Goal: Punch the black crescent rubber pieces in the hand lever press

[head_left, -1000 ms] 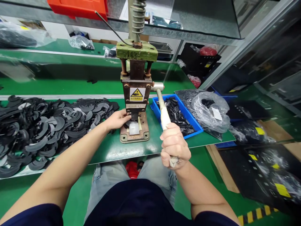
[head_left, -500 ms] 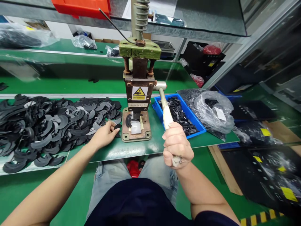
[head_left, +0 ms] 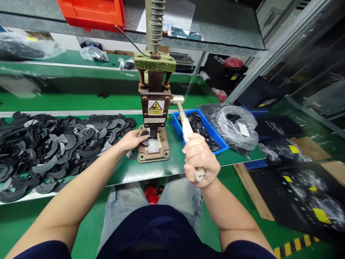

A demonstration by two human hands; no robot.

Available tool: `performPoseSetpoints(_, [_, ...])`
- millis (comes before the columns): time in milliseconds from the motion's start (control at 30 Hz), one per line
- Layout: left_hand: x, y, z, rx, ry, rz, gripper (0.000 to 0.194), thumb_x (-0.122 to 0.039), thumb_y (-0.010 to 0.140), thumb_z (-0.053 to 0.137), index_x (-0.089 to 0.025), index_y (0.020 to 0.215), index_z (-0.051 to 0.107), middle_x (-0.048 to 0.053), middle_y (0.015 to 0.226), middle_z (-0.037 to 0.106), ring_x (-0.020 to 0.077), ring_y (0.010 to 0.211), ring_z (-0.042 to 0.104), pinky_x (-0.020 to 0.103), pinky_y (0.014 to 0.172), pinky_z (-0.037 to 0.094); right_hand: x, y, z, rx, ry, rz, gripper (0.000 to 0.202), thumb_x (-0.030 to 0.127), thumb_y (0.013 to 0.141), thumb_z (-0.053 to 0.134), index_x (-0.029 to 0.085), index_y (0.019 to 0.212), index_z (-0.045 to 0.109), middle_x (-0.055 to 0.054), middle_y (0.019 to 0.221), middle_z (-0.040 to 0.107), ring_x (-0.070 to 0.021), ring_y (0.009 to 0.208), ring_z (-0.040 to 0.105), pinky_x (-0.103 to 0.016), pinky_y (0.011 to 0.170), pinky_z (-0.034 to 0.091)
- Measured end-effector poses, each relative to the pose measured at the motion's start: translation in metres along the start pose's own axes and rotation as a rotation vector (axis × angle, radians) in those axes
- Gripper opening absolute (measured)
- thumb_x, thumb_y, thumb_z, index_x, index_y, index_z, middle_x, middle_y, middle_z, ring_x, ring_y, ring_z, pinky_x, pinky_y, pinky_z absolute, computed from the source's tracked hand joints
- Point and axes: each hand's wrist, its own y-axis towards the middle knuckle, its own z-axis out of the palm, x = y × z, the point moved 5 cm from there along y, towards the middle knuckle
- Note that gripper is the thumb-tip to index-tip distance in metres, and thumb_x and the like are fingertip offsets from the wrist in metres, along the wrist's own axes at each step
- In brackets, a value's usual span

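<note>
A hand press (head_left: 155,97) with a green top block and a warning label stands on the bench in front of me. My right hand (head_left: 201,160) is wrapped round its lever handle (head_left: 185,124), which slopes down towards me. At the left side of the press base (head_left: 163,154), my left hand (head_left: 131,141) pinches a small black plastic piece (head_left: 145,133) between thumb and fingers, beside the ram. A pale block (head_left: 153,146) sits on the base just right of those fingertips. Part of the held piece is hidden by my fingers.
A heap of black and grey curved pieces (head_left: 56,147) covers the bench on the left. To the right are a blue tray (head_left: 221,144) of small black parts and a clear plastic bag (head_left: 237,124). A red bin (head_left: 91,14) rests on the shelf above.
My left hand has moved right, from the edge of the heap to the press base, with a black piece in its fingers. The right hand stays on the lever; the view has shifted slightly.
</note>
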Motion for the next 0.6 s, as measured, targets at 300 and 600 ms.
performPoseSetpoints(300, [0.004,-0.001,-0.005,0.08,-0.188,-0.238,0.032,-0.039,0.084,0.087,-0.015,0.086,0.066,0.002,0.062,0.063,0.0086,0.046,0.054,0.016,0.041,0.036,-0.004,0.125,-0.009,-0.155,0.139,0.101,0.036,0.042,0.099,0.067,0.021,0.075,0.05,0.008,0.07,0.051,-0.0058,0.066,0.062,-0.029,0.071,0.057])
performPoseSetpoints(600, [0.006,0.003,0.003,0.117,-0.26,-0.274,0.023,-0.029,0.086,0.086,-0.013,0.09,0.07,0.001,0.061,0.062,0.0065,0.039,0.049,0.014,0.034,0.029,-0.003,0.145,-0.004,-0.102,0.041,0.048,0.055,0.059,0.102,0.047,0.018,0.066,0.039,0.009,0.072,0.053,-0.0046,0.075,0.075,-0.021,0.073,0.058])
